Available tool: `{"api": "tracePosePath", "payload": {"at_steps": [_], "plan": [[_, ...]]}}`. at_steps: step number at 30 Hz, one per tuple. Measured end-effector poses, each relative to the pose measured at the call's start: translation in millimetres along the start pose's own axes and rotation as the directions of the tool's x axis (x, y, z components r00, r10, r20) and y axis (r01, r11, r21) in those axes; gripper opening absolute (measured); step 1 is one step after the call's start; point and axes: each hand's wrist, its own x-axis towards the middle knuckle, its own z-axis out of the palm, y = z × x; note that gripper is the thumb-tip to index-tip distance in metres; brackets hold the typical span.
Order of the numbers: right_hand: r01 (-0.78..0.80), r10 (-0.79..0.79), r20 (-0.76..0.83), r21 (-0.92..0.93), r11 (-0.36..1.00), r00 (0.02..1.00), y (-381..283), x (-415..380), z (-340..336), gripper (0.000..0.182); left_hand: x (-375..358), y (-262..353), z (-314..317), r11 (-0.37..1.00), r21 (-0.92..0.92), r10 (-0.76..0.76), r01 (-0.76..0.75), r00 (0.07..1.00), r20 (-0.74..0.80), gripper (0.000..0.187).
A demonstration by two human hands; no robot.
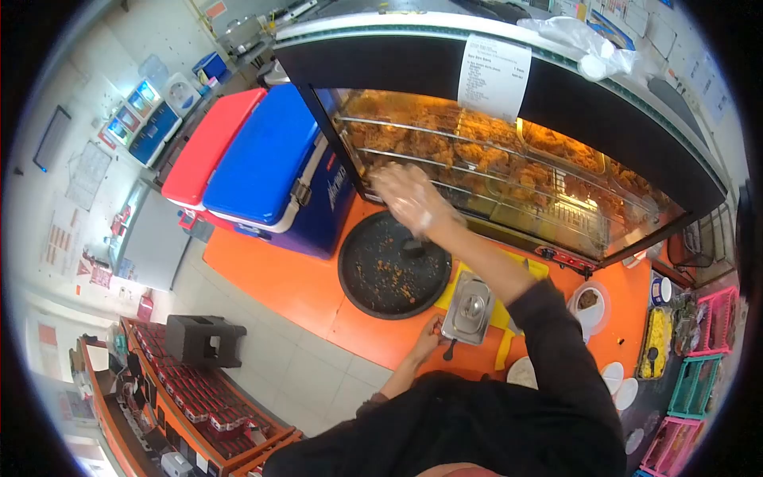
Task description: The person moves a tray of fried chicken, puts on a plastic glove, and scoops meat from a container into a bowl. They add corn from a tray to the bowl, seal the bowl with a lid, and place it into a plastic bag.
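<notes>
My right hand [409, 199], in a clear plastic glove, reaches to the lower left corner of the glass-fronted warming cabinet [588, 103]. Motion smears its fingers, which overlap the frame beside the glass. Fried chicken [429, 143] fills the lit wire shelves behind the pane. Below this hand, a round black tray [381, 278] holds scattered crumbs and a small dark object. Close to the left edge of a lidded steel container [470, 310] is my bare left hand [427, 338], fingers curled; what they close on is hidden. A black handle [450, 350] sticks out beneath the container.
Blue [262, 151] and red [211, 151] cool boxes stand left of the cabinet on the orange counter [290, 274]. A yellow board [501, 314] lies under the steel container. To the right are a white tub [586, 306] and coloured baskets [691, 389]. A dark stool [203, 340] stands on the floor.
</notes>
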Motion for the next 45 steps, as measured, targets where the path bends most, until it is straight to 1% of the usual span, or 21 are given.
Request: {"api": "tracePosePath", "payload": {"at_steps": [3, 4, 6, 7, 8, 9, 13, 15, 16, 17, 19, 22, 27, 30, 31, 33, 35, 39, 41, 42, 45], "plan": [[0.300, -0.250, 0.239, -0.204, 0.932, 0.938, 21, 94, 62, 0.034, -28, 15, -7, 1.000, -0.017, -0.003, 0.002, 0.999, -0.053, 0.028], [0.289, -0.243, 0.213, -0.221, 0.931, 0.946, 23, 109, 80, 0.034, -39, 20, -11, 1.000, -0.010, 0.008, -0.009, 0.997, -0.083, 0.030], [0.021, 0.004, 0.464, -0.049, 0.999, 0.886, 29, 140, 100, 0.028, -51, 34, -15, 0.999, -0.002, 0.053, -0.054, 0.992, -0.114, 0.032], [0.044, -0.016, 0.444, -0.054, 0.998, 0.896, 30, 149, 97, 0.028, -61, 46, -19, 0.999, -0.016, 0.049, -0.052, 0.990, -0.130, 0.034], [0.352, -0.246, 0.455, -0.162, 0.922, 0.856, 32, 149, 94, 0.025, -73, 54, -26, 0.998, -0.035, 0.041, -0.046, 0.988, -0.148, 0.036], [0.616, -0.445, 0.491, -0.268, 0.741, 0.749, 35, 151, 91, 0.024, -79, 59, -36, 0.996, -0.039, 0.069, -0.076, 0.985, -0.155, 0.036], [0.495, -0.376, 0.405, -0.248, 0.833, 0.834, 53, 150, 97, 0.016, -101, 76, -60, 0.995, 0.023, 0.096, -0.094, 0.984, -0.148, 0.036], [0.695, -0.569, 0.436, -0.215, 0.687, 0.697, 64, 155, 88, 0.014, -102, 93, -60, 0.992, 0.004, 0.128, -0.128, 0.981, -0.145, 0.036], [0.717, -0.656, 0.323, -0.119, 0.687, 0.682, 70, 158, 87, 0.014, -102, 103, -57, 0.993, 0.021, 0.114, -0.112, 0.985, -0.131, 0.035], [0.626, -0.566, 0.380, -0.046, 0.779, 0.732, 70, 165, 106, 0.015, -97, 113, -57, 0.994, 0.045, 0.107, -0.103, 0.988, -0.115, 0.035], [0.651, -0.559, 0.451, -0.066, 0.756, 0.696, 60, 166, 82, 0.017, -90, 118, -59, 0.989, 0.035, 0.148, -0.146, 0.986, -0.072, 0.035], [0.583, -0.470, 0.475, -0.118, 0.804, 0.744, 50, 166, 79, 0.019, -85, 134, -54, 0.986, 0.003, 0.168, -0.168, 0.983, -0.071, 0.034], [0.610, -0.507, 0.498, -0.057, 0.791, 0.703, 52, 158, 78, 0.021, -96, 148, -50, 0.978, -0.068, 0.190, -0.195, 0.979, -0.073, 0.036], [0.634, -0.603, 0.268, -0.038, 0.773, 0.751, 69, 128, 99, 0.018, -102, 156, -59, 0.970, 0.014, 0.242, -0.241, 0.969, -0.043, 0.036], [0.623, -0.596, 0.274, -0.014, 0.782, 0.755, 72, 114, 99, 0.018, -104, 165, -61, 0.968, 0.039, 0.249, -0.248, 0.968, -0.017, 0.035], [0.385, -0.389, 0.419, 0.100, 0.918, 0.820, 79, 85, 85, 0.018, -112, 188, -57, 0.976, 0.079, 0.204, -0.203, 0.979, -0.002, 0.034], [0.350, -0.356, 0.334, 0.080, 0.933, 0.873, 88, 54, 31, 0.020, -110, 200, -65, 0.976, 0.127, 0.176, -0.179, 0.984, 0.031, 0.033], [-0.087, 0.002, 0.466, 0.160, 0.983, 0.885, 111, -6, -22, 0.025, -108, 226, -64, 0.979, 0.137, 0.134, -0.150, 0.984, 0.117, 0.034], [0.006, -0.035, 0.618, 0.050, 0.999, 0.786, 123, -31, -42, 0.026, -108, 241, -63, 0.980, 0.171, 0.081, -0.103, 0.988, 0.134, 0.035], [-0.006, -0.032, 0.634, 0.058, 0.998, 0.773, 124, -46, -56, 0.026, -107, 248, -60, 0.976, 0.186, 0.076, -0.109, 0.982, 0.173, 0.035], [0.172, -0.126, 0.606, -0.018, 0.985, 0.785, 119, -71, -94, 0.026, -93, 270, -56, 0.975, 0.209, 0.021, -0.079, 0.963, 0.267, 0.037]]}}
